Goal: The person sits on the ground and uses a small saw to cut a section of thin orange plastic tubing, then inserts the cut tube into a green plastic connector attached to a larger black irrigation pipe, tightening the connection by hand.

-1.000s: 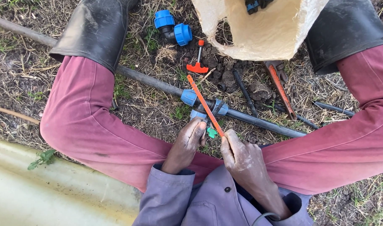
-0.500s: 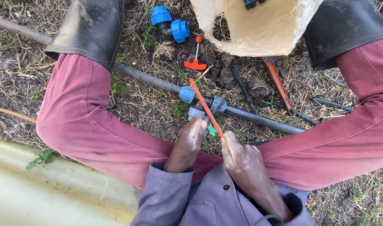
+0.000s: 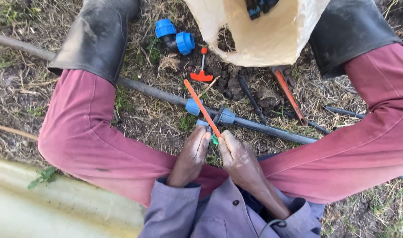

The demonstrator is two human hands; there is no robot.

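**Two hands, one orange blade, one black pipe**

Grassy, muddy ground lay under a seated person whose two legs in red trousers spread left and right. Nearest, the left hand (image 3: 191, 152) pinched a small blue fitting (image 3: 203, 124), while the right hand (image 3: 237, 155) was closed around the near end of one orange blade (image 3: 202, 108), slanting up and left. Just beyond ran one long black pipe (image 3: 272, 130) bearing two blue couplings (image 3: 193, 106). Farther off lay one orange-handled tool (image 3: 202, 70), one pair of red-handled pliers (image 3: 288, 93) to the right, one blue-capped elbow joint (image 3: 174, 37), and one cream sack (image 3: 265, 33).
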